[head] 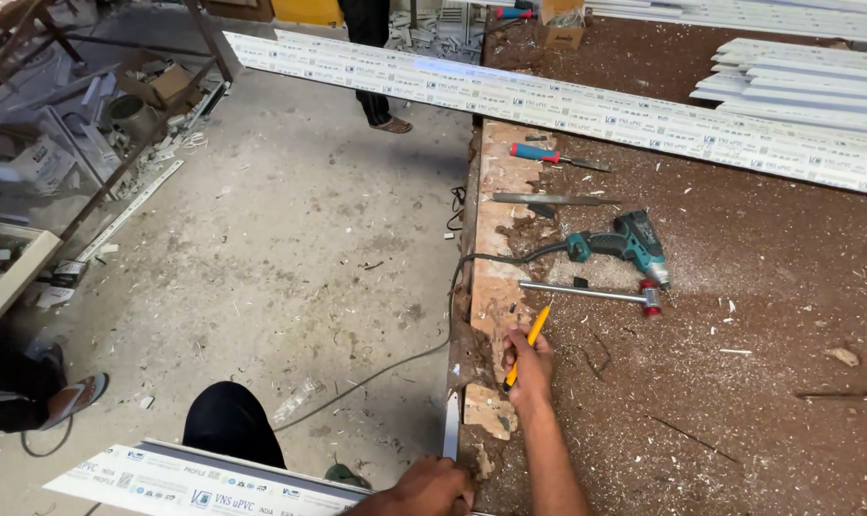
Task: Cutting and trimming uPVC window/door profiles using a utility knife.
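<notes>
My right hand rests on the worn brown workbench near its left edge and grips a yellow pencil, tip pointing down toward me. My left hand sits at the bottom of the view on a white plastic profile with printed film, next to a narrow white strip that stands along the bench edge. My dark trouser leg shows below the bench.
On the bench lie a teal corded drill, a metal hammer, a flat file, a red-handled screwdriver, another red-handled tool and a long white profile. White profiles are stacked far right. Another person's legs stand beyond; a sandalled foot is at left.
</notes>
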